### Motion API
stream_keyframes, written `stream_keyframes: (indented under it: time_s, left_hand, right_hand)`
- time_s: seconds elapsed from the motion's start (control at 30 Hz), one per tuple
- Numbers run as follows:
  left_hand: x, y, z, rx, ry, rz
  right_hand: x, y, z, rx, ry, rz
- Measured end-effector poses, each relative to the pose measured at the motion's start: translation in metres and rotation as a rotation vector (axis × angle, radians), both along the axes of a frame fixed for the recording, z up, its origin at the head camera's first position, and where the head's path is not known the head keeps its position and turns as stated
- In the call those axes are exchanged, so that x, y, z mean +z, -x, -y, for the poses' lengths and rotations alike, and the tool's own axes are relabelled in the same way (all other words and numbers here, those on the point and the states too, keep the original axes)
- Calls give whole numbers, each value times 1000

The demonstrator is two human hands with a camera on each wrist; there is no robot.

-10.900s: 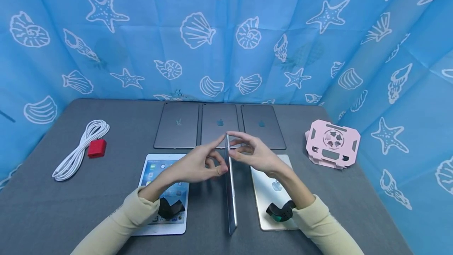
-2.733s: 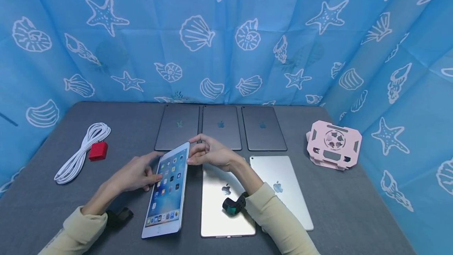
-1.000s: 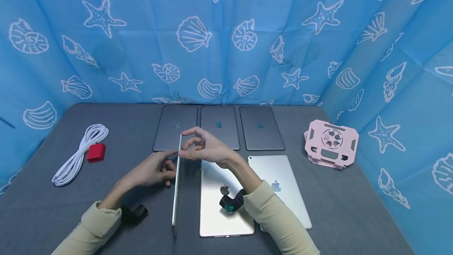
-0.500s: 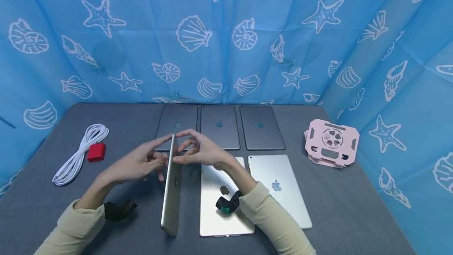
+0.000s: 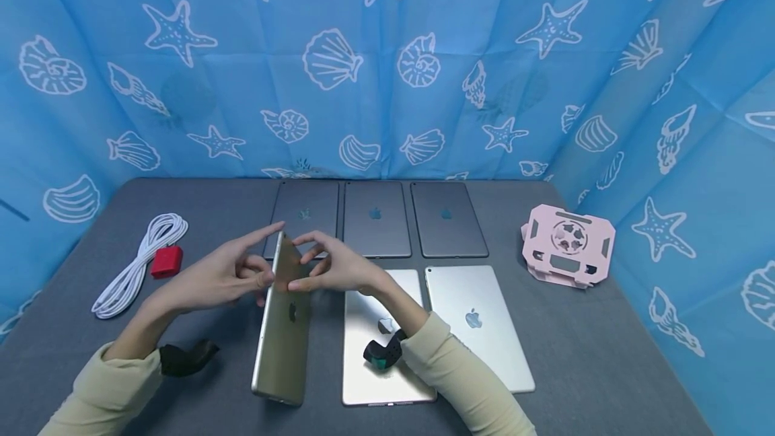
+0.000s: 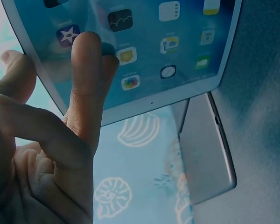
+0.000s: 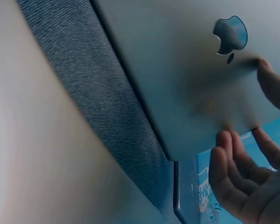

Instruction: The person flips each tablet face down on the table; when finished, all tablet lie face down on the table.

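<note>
A light-coloured tablet [image 5: 287,335] stands on its long edge at the near left of the table, leaning left. Its back with the apple logo is turned to the right, and its lit screen [image 6: 144,28] faces left. My left hand [image 5: 214,276] holds it from the screen side, one finger at the top edge and another digit against the glass. From the back side my right hand [image 5: 342,264] grips the tablet, thumb on the back panel [image 7: 186,60] and fingertips at the edge. Two silver tablets lie back up to the right, a middle tablet [image 5: 381,355] and a right tablet [image 5: 478,328].
Behind stand three dark grey tablets in a row, back up: left [image 5: 311,204], middle [image 5: 377,227], right [image 5: 448,221]. A coiled white cable [image 5: 136,271] and red charger block [image 5: 166,262] lie left. A pink stand [image 5: 568,247] sits right. A blue curtain [image 5: 254,32] hangs behind.
Earlier the left tablet lay screen up while both hands held the middle one upright; the middle one now lies back up. The left tablet has been raised and tipped past vertical, showing its back.
</note>
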State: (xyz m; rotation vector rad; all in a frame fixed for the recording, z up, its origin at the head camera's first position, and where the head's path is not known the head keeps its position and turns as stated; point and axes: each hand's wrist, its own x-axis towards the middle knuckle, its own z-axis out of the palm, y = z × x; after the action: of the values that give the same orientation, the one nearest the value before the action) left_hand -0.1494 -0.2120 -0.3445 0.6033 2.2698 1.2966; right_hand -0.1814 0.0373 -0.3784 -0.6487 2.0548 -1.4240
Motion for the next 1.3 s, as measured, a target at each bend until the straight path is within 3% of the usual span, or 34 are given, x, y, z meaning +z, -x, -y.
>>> stream_keyframes:
  time_s: [0.3, 0.6, 0.83, 1.3]
  left_hand:
    - [3, -1, 13, 10, 9, -30]
    - [3, -1, 26, 24, -27, -30]
    - [2, -2, 34, 69, -13, -10]
    - [-6, -1, 45, 60, -43, 36]
  right_hand:
    - [-6, -5, 6, 34, -266, -204]
    - [-14, -9, 10, 58, -390, -346]
    - [-15, -10, 13, 66, -440, -387]
    - [-14, -17, 16, 52, -576, -409]
